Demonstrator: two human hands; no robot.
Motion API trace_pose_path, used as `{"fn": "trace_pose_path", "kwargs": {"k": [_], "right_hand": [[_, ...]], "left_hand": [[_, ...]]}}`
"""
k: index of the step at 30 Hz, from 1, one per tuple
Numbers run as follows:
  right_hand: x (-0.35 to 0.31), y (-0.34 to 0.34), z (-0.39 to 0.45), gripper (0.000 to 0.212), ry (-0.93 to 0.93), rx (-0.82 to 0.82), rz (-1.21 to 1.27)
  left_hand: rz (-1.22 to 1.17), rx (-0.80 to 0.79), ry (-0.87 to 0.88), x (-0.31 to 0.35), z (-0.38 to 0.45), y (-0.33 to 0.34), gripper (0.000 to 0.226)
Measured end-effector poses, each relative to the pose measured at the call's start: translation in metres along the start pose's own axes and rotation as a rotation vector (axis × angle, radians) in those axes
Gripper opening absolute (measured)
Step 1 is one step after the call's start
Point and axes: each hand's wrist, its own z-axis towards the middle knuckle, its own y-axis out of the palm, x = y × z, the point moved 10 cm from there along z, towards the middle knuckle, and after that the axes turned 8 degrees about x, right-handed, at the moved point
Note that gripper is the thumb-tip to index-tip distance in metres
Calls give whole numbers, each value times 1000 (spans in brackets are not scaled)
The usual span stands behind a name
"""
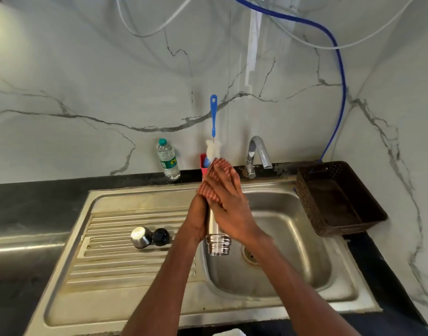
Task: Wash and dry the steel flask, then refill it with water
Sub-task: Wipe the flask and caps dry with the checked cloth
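Right now the steel flask point(217, 235) is being held between both hands above the sink point(268, 275) basin, its threaded mouth pointing toward six o'clock and its far end wrapped in a checked cloth point(219, 170). At the flask's nine o'clock side the left hand point(198, 214) is gripping the body, while the right hand point(228, 202) is pressing the cloth around it from three o'clock. Toward eight o'clock of the hands, a steel cup lid point(140, 236) and black stopper point(161, 236) are lying touching on the drainboard point(125, 267).
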Motion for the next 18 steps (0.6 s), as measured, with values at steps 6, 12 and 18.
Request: {"fn": "trace_pose_path", "kwargs": {"k": [6, 12, 18], "right_hand": [[-12, -16, 5, 56, -64, 21, 36], [-21, 2, -57, 58, -79, -134, -9], [-13, -18, -1, 58, -21, 61, -116]], "left_hand": [[-24, -40, 25, 8, 9, 4, 54], [-76, 49, -90, 7, 20, -13, 70], [27, -80, -8, -1, -1, 13, 46]]}}
